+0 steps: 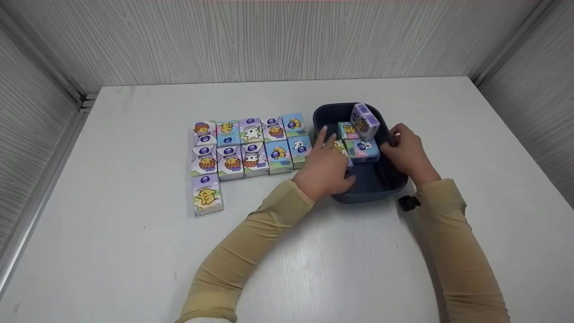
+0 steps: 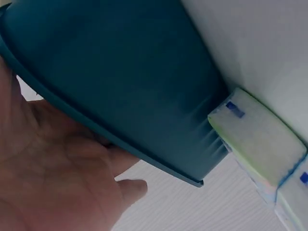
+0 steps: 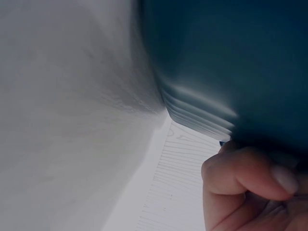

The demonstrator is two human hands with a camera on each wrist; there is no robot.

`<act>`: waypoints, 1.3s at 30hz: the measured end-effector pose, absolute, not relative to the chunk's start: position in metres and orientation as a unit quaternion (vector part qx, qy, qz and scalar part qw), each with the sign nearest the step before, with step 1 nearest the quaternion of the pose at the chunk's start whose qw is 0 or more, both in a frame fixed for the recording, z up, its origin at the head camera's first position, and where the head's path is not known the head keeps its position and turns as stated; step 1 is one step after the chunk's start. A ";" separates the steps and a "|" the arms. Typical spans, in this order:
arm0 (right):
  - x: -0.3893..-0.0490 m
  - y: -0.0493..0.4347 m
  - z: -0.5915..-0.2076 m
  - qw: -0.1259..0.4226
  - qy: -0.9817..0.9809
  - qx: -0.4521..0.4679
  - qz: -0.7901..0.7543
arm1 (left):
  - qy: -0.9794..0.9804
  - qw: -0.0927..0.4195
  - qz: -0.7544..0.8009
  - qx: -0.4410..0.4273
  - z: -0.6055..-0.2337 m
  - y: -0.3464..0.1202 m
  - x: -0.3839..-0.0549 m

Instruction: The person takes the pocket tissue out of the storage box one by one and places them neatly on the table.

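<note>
A dark blue plastic bin [image 1: 370,196] stands on the table with several cartoon-printed tissue packets [image 1: 365,152] inside. One purple packet [image 1: 365,121] stands tilted on the others near the far right. My left hand [image 1: 323,172] reaches over the left rim, fingers spread, fingertips at a packet [image 1: 339,147] that it partly covers. In the left wrist view its thumb is stretched out, away from the bin wall [image 2: 115,86]. At the right rim my right hand [image 1: 409,154] grips the bin, thumb over the edge. The right wrist view shows its bent fingers [image 3: 226,173] by the bin wall [image 3: 216,62].
Left of the bin, more tissue packets [image 1: 254,157] lie flat in two close rows, right up beside its wall. A single packet [image 1: 207,195] begins a third row at the near left. White table surface [image 1: 112,179] surrounds them; a panelled wall [image 1: 269,40] rises behind.
</note>
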State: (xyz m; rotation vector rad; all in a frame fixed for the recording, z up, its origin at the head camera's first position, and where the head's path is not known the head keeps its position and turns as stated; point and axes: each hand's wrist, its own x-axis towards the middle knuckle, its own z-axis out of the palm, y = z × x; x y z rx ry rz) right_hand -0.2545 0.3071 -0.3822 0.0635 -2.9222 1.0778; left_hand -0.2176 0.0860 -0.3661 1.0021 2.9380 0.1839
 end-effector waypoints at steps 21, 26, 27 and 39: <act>-0.255 0.308 -0.386 0.016 -0.934 0.012 0.356 | 0.923 0.059 0.111 0.363 -0.373 0.102 -0.219; -0.254 0.308 -0.385 0.013 -0.933 0.012 0.358 | 0.922 0.070 0.134 0.355 -0.371 0.103 -0.222; -0.254 0.309 -0.385 0.012 -0.934 0.012 0.358 | 0.919 0.073 0.140 0.361 -0.371 0.103 -0.222; -0.255 0.308 -0.384 0.006 -0.934 0.007 0.357 | 0.905 0.092 0.125 0.395 -0.369 0.108 -0.220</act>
